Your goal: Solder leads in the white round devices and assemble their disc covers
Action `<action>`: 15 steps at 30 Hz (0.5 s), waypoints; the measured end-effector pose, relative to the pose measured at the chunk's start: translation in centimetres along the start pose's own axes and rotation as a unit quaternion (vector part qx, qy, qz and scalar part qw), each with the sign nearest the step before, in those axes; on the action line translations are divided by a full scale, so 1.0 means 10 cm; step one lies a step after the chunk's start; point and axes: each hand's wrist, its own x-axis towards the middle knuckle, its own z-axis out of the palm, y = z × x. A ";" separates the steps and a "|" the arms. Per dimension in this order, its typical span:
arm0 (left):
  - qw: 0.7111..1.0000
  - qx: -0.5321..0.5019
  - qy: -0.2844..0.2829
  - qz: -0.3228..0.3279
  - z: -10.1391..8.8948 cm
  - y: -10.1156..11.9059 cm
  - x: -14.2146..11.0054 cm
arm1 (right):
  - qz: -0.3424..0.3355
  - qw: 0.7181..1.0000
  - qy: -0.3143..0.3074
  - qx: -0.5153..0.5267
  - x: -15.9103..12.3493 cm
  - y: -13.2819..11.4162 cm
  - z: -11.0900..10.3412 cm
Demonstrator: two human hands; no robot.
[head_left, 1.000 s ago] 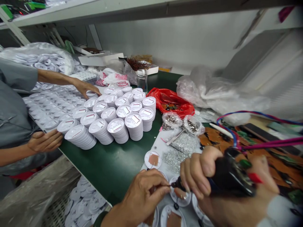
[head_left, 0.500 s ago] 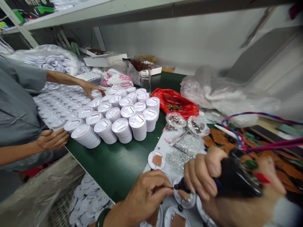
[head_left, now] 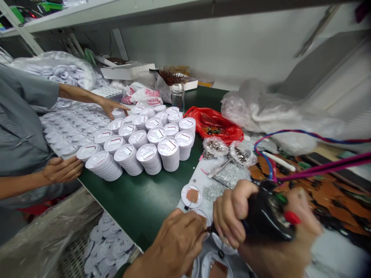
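The left hand (head_left: 181, 239) reaches in past the near edge of the bench (head_left: 145, 202), its back turned up, the wrist low and the fingers bent together, tips pointing towards the right hand (head_left: 257, 247). The right hand is closed in a grip, its fingers curled and stacked, just beside the left fingertips; its wrist side is blurred.

Right hand (head_left: 261, 227) grips black power tool (head_left: 268, 214); left hand (head_left: 176, 241) at its tip; stacked white discs (head_left: 168, 150) beyond
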 end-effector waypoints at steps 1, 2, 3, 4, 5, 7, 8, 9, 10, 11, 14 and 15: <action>1.000 -0.001 0.000 0.006 0.00 0.00 -0.01 | 0.006 1.000 -0.003 -0.001 -0.01 0.01 -0.01; 1.000 -0.002 0.003 0.006 0.00 0.00 -0.01 | 0.008 1.000 -0.003 0.000 -0.02 0.02 -0.03; 1.000 -0.005 0.006 0.003 -0.01 0.00 -0.01 | 0.012 1.000 -0.004 0.001 -0.03 0.03 -0.04; 1.000 -0.010 0.009 -0.004 -0.02 0.01 -0.01 | 0.016 1.000 -0.006 0.004 -0.04 0.03 -0.05; 1.000 -0.015 0.009 -0.011 -0.03 0.02 0.00 | 0.021 1.000 -0.011 0.003 -0.05 0.03 -0.06; 0.999 -0.028 0.000 -0.019 -0.05 0.04 0.01 | 0.029 0.999 -0.014 -0.007 -0.08 0.03 -0.08; 0.999 -0.033 -0.007 -0.022 -0.06 0.04 0.02 | 0.031 0.999 -0.013 -0.016 -0.10 0.03 -0.09; 0.999 -0.036 -0.013 -0.026 -0.06 0.04 0.02 | 0.033 0.999 -0.012 -0.024 -0.10 0.04 -0.10; 0.999 -0.034 -0.015 -0.028 -0.07 0.04 0.03 | 0.032 0.999 -0.008 -0.030 -0.11 0.06 -0.12; 0.999 -0.027 -0.015 -0.027 -0.07 0.02 0.03 | 0.030 0.999 -0.005 -0.032 -0.10 0.08 -0.13; 1.000 0.009 -0.024 0.004 -0.04 -0.07 0.03 | 0.020 0.999 -0.006 -0.031 -0.07 0.17 -0.15; 0.999 0.021 -0.031 0.014 -0.01 -0.11 0.02 | 0.015 0.999 -0.004 -0.030 -0.05 0.20 -0.15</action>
